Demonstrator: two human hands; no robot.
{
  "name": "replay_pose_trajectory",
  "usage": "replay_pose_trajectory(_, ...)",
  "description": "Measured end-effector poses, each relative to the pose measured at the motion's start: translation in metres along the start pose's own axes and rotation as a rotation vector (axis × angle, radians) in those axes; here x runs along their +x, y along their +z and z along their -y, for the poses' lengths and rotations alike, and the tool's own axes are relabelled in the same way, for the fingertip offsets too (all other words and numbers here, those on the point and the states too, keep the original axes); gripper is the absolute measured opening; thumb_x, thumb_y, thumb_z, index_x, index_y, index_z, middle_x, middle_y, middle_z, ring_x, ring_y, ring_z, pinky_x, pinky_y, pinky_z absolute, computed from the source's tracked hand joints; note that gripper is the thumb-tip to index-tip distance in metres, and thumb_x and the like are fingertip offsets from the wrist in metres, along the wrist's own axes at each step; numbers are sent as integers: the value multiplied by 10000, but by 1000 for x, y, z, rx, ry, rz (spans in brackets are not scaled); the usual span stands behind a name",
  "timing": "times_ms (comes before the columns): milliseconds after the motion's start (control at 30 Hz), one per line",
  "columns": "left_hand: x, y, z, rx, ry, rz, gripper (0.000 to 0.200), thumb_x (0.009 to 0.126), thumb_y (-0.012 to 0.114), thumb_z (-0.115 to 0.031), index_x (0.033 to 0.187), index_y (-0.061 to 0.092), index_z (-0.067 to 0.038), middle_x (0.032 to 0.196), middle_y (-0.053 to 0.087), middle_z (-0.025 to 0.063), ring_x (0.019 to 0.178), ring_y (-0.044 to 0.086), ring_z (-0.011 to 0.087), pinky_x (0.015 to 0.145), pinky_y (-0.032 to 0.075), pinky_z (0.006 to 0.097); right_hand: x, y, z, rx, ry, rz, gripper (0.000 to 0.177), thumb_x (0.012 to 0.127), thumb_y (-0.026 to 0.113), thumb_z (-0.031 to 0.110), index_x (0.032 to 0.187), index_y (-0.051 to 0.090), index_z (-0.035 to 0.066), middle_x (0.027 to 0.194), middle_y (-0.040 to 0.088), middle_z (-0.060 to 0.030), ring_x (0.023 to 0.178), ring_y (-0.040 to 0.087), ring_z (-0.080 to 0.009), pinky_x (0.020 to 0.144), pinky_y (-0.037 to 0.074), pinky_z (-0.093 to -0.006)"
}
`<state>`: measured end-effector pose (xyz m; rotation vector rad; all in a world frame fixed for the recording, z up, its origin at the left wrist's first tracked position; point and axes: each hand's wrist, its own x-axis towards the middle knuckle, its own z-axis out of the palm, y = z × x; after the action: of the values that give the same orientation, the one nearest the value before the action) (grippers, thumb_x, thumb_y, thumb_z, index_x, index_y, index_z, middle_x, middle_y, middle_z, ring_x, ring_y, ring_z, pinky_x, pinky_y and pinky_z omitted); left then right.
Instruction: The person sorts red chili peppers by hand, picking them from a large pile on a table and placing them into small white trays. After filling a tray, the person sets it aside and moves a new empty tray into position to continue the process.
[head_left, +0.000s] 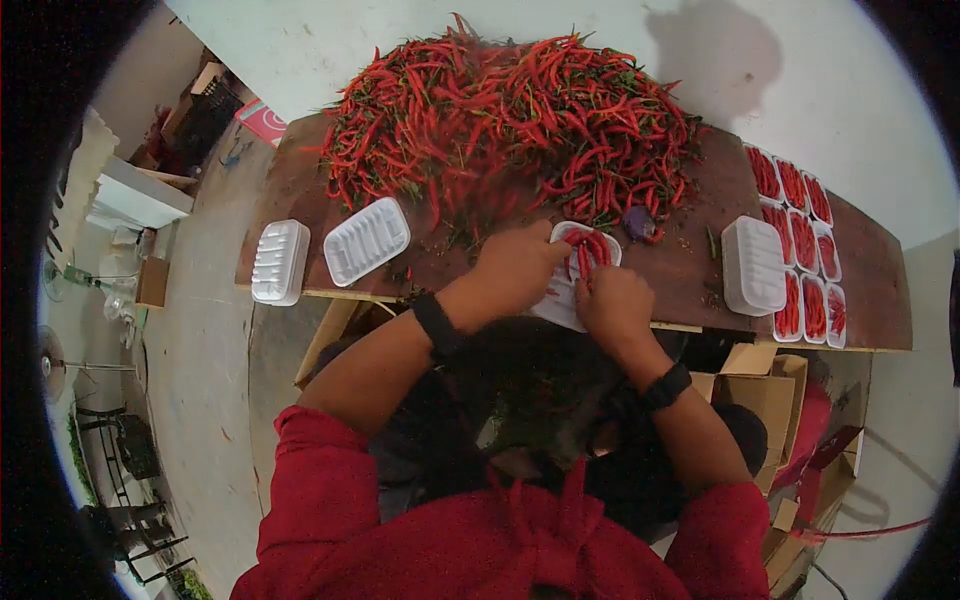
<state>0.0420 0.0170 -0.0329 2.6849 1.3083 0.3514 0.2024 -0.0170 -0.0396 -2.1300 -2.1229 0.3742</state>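
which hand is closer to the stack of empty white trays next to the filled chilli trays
Right. The right hand sits at the tray of chillies, with bare table between it and the stack. The left hand is farther, on that tray's other side.

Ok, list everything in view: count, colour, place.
heap of loose red chilli peppers: one, red, table's back
brown wooden table: one, brown, under everything
empty white foam trays: two, white, table's left
stack of white foam trays: one, white, right of hands
chilli-filled white trays: about nine, red, far right
part-filled white tray: one, white, under the hands
small purple object: one, purple, heap's edge
cardboard boxes: several, brown, below table
left hand: one, black wristband, on that tray
right hand: one, black wristband, on its chillies
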Motion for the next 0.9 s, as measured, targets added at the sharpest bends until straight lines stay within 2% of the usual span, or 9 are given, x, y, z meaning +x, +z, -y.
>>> replay_pose_trajectory(133,1,-1,-1,3,-10,6,334,656,697,-192,977,619,-141,880,529,115,772,594,306,630,476,425,2,-2,2,28,2,11,234,748,607,272,701,656,48,720,627,-182,683,618,-369,618,498,-471)
replay_pose_trajectory(200,1,-5,-2,1,5,74,316,764,556,-154,1079,585,-157,966,558,149,835,603,347,662,506,438,3,-1,3,47,-8,-40,240,748,603,270,689,657,44,719,628,-183,683,620,-369,622,500,-470)
replay_pose_trajectory(700,4,-8,-9,-25,-4,135,441,698,619,-111,1122,569,-219,947,567,133,815,610,335,654,501,437,4,-17,11,14,-40,-6,230,745,612,252,697,650,31,717,625,-195,683,621,-373,620,500,-465)
replay_pose_trajectory(800,3,-1,-8,-22,22,68,401,660,656,-121,1056,609,-161,941,557,122,795,606,306,643,492,413,5,-16,9,4,-76,8,218,743,607,240,706,650,30,723,626,-196,685,621,-375,621,499,-469)
replay_pose_trajectory(900,4,2,-6,-35,29,71,389,673,637,-119,1059,609,-158,939,563,122,792,608,304,647,493,414,5,-14,8,10,-67,-3,217,744,602,242,712,652,34,724,627,-196,686,622,-372,620,499,-470)
